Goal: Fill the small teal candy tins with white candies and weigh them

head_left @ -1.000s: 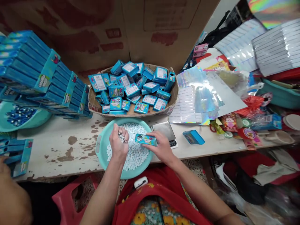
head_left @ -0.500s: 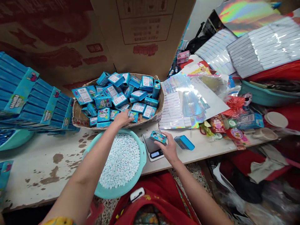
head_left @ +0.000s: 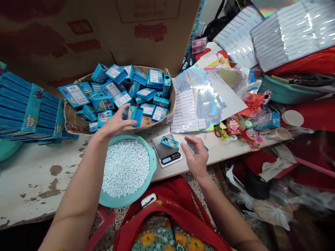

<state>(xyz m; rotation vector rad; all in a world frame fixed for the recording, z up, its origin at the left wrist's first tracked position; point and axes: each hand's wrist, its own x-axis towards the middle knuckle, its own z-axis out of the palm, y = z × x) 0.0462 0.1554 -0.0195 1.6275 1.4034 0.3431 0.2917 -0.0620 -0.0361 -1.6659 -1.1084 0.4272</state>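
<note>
My left hand (head_left: 116,122) is over the near rim of a torn cardboard tray (head_left: 172,101), thumb and fingers closed around a small blue candy box (head_left: 138,116). Several similar blue boxes lie jumbled in the tray behind it. A digital kitchen scale (head_left: 167,160) stands on the table, carrying another blue candy box (head_left: 169,142) with a round hole in its face. Just right of the scale my right hand (head_left: 196,157) is open, its thumb and fingers apart. Behind those fingers a blue container (head_left: 206,148) is mostly hidden.
A turquoise basin (head_left: 152,164) of small pale candies stands at the table's front edge. Stacked blue cartons (head_left: 15,104) rise at left, a large brown carton (head_left: 110,35) behind. Shiny label sheets (head_left: 185,108), wrappers and a teal tub (head_left: 290,90) crowd the right.
My right hand has let go of the blue box on the scale and moved right, towards the blue container. My left hand has closed on a box in the tray. The view has shifted.
</note>
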